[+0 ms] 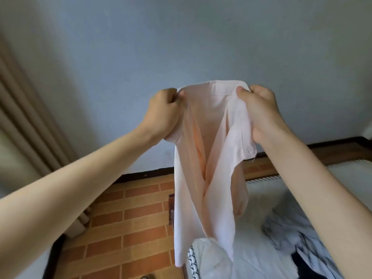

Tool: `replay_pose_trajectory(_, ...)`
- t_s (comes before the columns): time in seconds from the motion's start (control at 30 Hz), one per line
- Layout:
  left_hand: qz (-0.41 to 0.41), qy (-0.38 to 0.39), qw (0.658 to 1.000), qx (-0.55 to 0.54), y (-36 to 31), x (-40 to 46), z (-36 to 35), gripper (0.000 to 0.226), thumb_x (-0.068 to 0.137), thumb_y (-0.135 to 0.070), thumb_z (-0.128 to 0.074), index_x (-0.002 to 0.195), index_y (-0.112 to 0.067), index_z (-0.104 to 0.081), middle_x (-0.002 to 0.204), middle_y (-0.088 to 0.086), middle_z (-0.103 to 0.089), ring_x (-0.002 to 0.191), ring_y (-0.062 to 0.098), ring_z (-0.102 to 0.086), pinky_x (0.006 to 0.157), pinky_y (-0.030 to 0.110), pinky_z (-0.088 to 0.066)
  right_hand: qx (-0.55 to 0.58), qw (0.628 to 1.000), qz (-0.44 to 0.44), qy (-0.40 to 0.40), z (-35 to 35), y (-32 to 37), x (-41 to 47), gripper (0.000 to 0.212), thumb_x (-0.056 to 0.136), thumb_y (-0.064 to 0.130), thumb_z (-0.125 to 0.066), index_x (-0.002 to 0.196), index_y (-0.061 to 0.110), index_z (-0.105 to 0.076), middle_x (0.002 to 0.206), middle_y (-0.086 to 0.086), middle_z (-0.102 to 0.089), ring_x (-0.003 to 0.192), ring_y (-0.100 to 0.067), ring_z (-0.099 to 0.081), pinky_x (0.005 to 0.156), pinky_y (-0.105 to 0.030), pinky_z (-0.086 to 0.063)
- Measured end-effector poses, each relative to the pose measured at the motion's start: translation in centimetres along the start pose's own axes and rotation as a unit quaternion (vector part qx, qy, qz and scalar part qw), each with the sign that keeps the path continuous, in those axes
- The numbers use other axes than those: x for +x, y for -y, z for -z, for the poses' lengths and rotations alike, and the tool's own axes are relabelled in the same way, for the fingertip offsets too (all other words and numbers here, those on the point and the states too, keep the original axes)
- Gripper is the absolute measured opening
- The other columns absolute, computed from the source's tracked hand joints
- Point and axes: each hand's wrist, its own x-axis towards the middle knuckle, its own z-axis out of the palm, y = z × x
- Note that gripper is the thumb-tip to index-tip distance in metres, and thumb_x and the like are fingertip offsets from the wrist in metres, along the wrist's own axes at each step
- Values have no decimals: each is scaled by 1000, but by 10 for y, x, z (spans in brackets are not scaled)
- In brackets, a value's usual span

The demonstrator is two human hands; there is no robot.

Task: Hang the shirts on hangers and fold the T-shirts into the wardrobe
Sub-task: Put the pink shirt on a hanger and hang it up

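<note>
Both hands, left grip [165, 111] and right grip [259, 111], are clutching a pale pink thin cotton shirt [203, 158], dangling above the white bed [261, 198].

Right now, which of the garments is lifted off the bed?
The pale pink shirt, gripped at its top by the left hand and right hand. The grey garment and the white garment lie on the bed.

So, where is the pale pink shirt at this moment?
The pale pink shirt hangs in the centre of the head view, held up at its top between the left hand and right hand, above the bed.
</note>
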Motion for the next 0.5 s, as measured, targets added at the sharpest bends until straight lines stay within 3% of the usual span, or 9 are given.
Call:
replay_pose_trajectory(0.27, 21, -54, 997, 45, 79, 56, 64, 46, 100, -20, -46, 62, -18, -22, 56, -5, -22, 45, 8, -25, 45, 22, -25, 3, 993, -20, 121, -148, -12, 46, 19, 95, 13, -56, 76, 14, -54, 71, -3, -56, 60, -14, -55, 54, -19, -44)
replay_pose_trajectory(0.5, 11, -47, 997, 63, 138, 125, 101, 46, 101, -21, -46, 60, -16, -23, 54, -5, -25, 45, 7, -27, 45, 23, -25, 26, 985, -22, 167, -257, -14, 92, 9, 94, 12, -57, 86, 9, -58, 81, -13, -58, 70, -21, -57, 64, -28, -45)
